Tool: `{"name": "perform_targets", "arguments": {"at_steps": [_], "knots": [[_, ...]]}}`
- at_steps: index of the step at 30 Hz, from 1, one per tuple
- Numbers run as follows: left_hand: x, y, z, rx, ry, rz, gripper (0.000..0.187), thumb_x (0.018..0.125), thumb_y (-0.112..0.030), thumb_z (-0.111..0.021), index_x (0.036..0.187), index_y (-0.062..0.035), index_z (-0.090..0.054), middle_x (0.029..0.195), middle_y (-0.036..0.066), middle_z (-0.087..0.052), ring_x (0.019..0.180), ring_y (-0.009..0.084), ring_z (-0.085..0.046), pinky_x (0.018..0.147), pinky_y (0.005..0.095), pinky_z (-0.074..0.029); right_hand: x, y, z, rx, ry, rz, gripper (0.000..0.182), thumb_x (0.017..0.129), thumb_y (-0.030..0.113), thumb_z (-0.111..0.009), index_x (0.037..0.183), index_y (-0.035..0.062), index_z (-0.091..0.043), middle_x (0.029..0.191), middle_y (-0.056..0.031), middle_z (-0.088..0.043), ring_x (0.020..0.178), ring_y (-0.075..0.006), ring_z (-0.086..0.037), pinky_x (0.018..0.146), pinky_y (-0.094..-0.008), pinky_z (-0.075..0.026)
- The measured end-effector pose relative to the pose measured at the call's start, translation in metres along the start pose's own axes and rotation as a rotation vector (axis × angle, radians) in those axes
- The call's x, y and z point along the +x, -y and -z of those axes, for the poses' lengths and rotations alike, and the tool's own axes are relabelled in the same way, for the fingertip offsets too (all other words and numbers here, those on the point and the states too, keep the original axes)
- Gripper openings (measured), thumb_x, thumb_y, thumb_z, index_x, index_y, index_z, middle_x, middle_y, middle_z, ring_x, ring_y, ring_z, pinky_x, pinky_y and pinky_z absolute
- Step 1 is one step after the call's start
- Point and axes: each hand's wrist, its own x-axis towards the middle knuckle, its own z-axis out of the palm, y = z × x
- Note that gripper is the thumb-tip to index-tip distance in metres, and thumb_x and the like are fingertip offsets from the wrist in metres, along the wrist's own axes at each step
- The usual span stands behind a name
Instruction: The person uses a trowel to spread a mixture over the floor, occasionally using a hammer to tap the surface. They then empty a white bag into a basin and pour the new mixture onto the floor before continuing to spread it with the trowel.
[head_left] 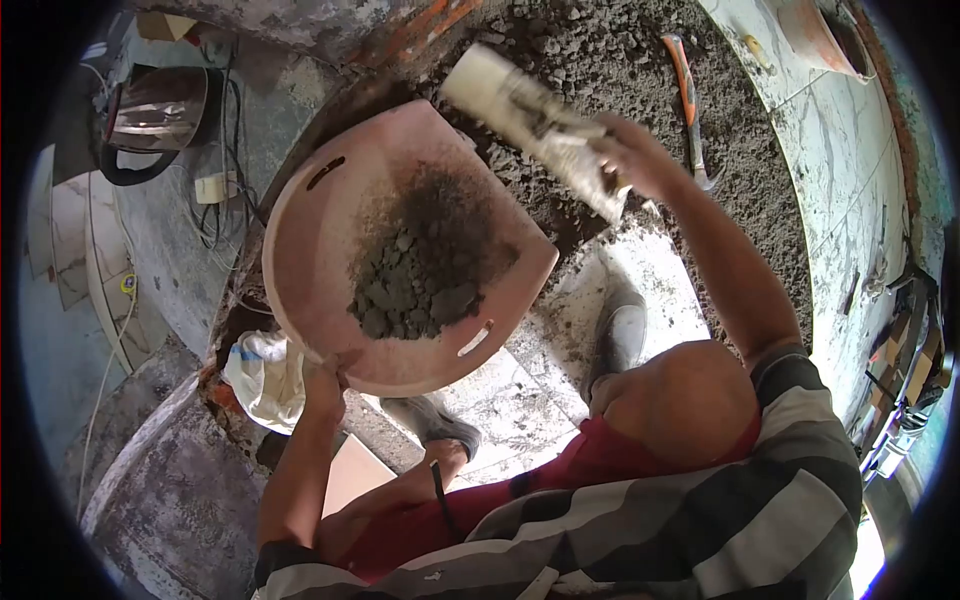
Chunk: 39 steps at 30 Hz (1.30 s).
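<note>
My left hand (325, 392) grips the lower left rim of a pink, round-sided basin (310, 250), which holds a heap of grey crumbly rubble (420, 275). My right hand (640, 160) is closed on a pale, blurred, dirt-smeared flat piece (530, 115), to the right of the basin and over the dark loose rubble (600, 50). What exactly the piece is cannot be made out. A white bag (265, 380) lies beside my left hand.
A hammer (686, 95) with an orange and grey handle lies on the rubble at the upper right. A kettle (158, 115) and cables stand at the upper left. Marble-look tiles (840, 150) border the right. My shoes (622, 325) rest on pale tiles.
</note>
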Motion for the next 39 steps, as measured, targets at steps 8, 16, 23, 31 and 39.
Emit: {"name": "perform_targets", "arguments": {"at_steps": [8,16,23,31,39], "knots": [[-0.021,-0.022,-0.051,-0.068,-0.083,0.004,0.032,0.092,-0.013,-0.043,0.099,0.0069,-0.067,0.1,0.016,-0.069,0.06,0.0119,-0.046,0.058,0.0256,-0.042,0.082,-0.055,0.111,-0.904,-0.68,0.031,0.05,0.092,0.037,-0.058,0.122,-0.0011,-0.047,0.103,-0.0257,-0.062,0.092,-0.0316,-0.064,0.077,-0.0408,-0.054],[0.001,0.002,-0.03,-0.064,0.073,0.087,0.033,0.096,-0.009,-0.036,0.124,0.0061,-0.043,0.106,0.021,-0.066,0.086,0.0212,-0.065,0.067,0.0314,-0.052,0.156,-0.088,0.108,-0.655,-0.696,-0.279,0.044,0.085,0.031,-0.057,0.117,0.001,-0.055,0.113,-0.0257,-0.061,0.108,-0.0375,-0.06,0.09,-0.0465,-0.048],[0.002,-0.003,-0.046,-0.068,0.014,0.047,0.033,0.096,-0.011,-0.037,0.119,0.0085,-0.049,0.109,0.021,-0.066,0.094,0.0215,-0.064,0.077,0.0315,-0.052,0.118,-0.093,0.054,-0.604,-0.456,-0.162,0.04,0.082,0.014,-0.054,0.119,-0.0012,-0.049,0.1,-0.0279,-0.064,0.095,-0.041,-0.064,0.082,-0.049,-0.05],[0.021,0.001,-0.054,-0.068,0.028,0.043,0.032,0.097,-0.012,-0.038,0.12,0.0077,-0.049,0.11,0.02,-0.065,0.101,0.0227,-0.063,0.084,0.0341,-0.051,0.081,-0.056,-0.013,-0.421,-0.322,-0.181,0.029,0.088,0.006,-0.049,0.115,-0.006,-0.048,0.095,-0.0242,-0.064,0.084,-0.0318,-0.066,0.07,-0.0402,-0.057],[0.025,0.03,-0.034,-0.241,-0.046,0.045,0.031,0.098,-0.015,-0.037,0.118,0.0059,-0.049,0.111,0.019,-0.064,0.093,0.0229,-0.063,0.078,0.0354,-0.052,0.031,-0.023,-0.11,-0.703,-0.212,0.09,0.021,0.089,0.004,-0.045,0.108,-0.0029,-0.048,0.085,-0.0195,-0.065,0.073,-0.0324,-0.068,0.06,-0.0394,-0.056]]}}
